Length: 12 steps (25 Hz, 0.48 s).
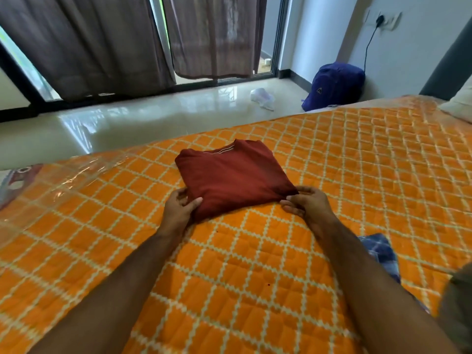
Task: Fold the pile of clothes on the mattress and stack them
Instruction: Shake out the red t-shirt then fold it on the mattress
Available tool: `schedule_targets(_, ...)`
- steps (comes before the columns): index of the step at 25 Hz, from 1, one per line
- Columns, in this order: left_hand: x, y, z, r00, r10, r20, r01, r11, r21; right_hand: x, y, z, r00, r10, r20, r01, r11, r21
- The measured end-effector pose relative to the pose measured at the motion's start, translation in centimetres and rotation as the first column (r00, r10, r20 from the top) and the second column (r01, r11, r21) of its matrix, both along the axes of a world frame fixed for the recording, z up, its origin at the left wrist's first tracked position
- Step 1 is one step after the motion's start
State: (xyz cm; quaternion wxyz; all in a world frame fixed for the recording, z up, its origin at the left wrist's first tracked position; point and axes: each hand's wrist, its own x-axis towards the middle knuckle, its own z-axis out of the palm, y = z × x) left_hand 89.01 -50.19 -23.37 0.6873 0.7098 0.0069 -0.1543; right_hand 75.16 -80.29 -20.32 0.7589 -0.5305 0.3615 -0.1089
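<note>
On the mattress [255, 264], with its orange cover crossed by pale lines, the red shirt [231, 180] serves as the landmark: it lies folded into a flat packet near the middle, collar on its far side. At its near edge both bare arms reach in. The left hand [178, 209] holds the shirt's near left corner, thumb on top and fingers curled beneath, a pinching grip. The right hand [307, 203] pinches the near right corner the same way. Nearer than the shirt and to its right, a blue patterned garment [383, 254] lies partly hidden behind the right forearm. Beyond the shirt lies a glossy pale floor [153, 118], with a white bag [263, 98] and a blue backpack [334, 84] to the far right, and brown curtains [102, 42] behind.
</note>
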Motion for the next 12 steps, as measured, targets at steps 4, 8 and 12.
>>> schedule_targets(4,-2.1,-0.1,1.3,0.999,0.012,0.05,-0.016,0.996,0.089,-1.7,1.9,0.3,0.998,-0.049,-0.03,0.047,0.995,-0.088)
schedule_targets(8,-6.5,0.1,1.8,0.961,-0.07,0.268,-0.018,0.95,0.311,-4.8,5.5,0.1,0.987,0.044,-0.154,-0.123,0.825,-0.552)
schedule_targets(12,-14.3,2.1,1.7,0.838,-0.385,0.387,0.08,0.788,0.61,-10.6,10.8,-2.0,0.866,0.081,-0.493,-0.498,0.198,-0.844)
